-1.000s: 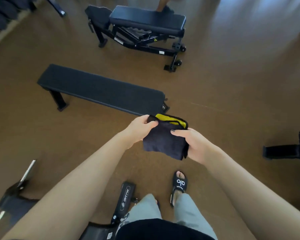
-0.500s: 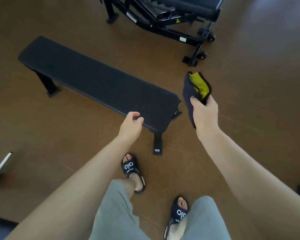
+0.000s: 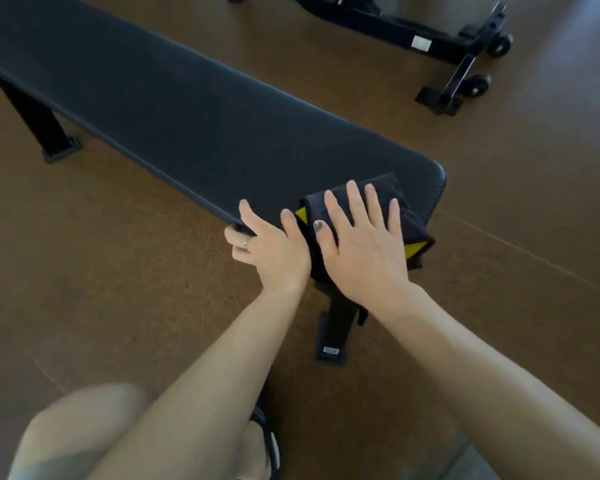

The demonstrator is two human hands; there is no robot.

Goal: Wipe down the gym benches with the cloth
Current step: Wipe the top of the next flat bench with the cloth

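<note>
— What is showing at the far left?

— A long black padded counter (image 3: pixel 194 109) is stretching from the upper left down toward the middle, standing on a brown floor (image 3: pixel 84 271). One of its legs (image 3: pixel 39 129) is showing under its left part, and another leg (image 3: pixel 336 327) is standing under its near end.

— And the left hand?

— The left hand (image 3: pixel 274 251) is gripping the counter's near long edge close to that end. Its thumb and forefinger are lying on top of the pad, while the other fingers (image 3: pixel 234 237) are curling down over the edge. A ring is sitting on one of them.

— Where is the cloth?

— The folded dark cloth (image 3: pixel 388 195), with yellow showing at its edges, is lying on the counter's near end, just right of the left hand. Part of it is hanging over the edge.

— What is the right hand doing?

— The right hand (image 3: pixel 361 251) is pressing flat on the cloth, fingers straight and spread wide.

— Anything farther right?

— A second bench's black frame with small wheels (image 3: pixel 478 84) is standing on the floor at the upper right, well apart.
</note>
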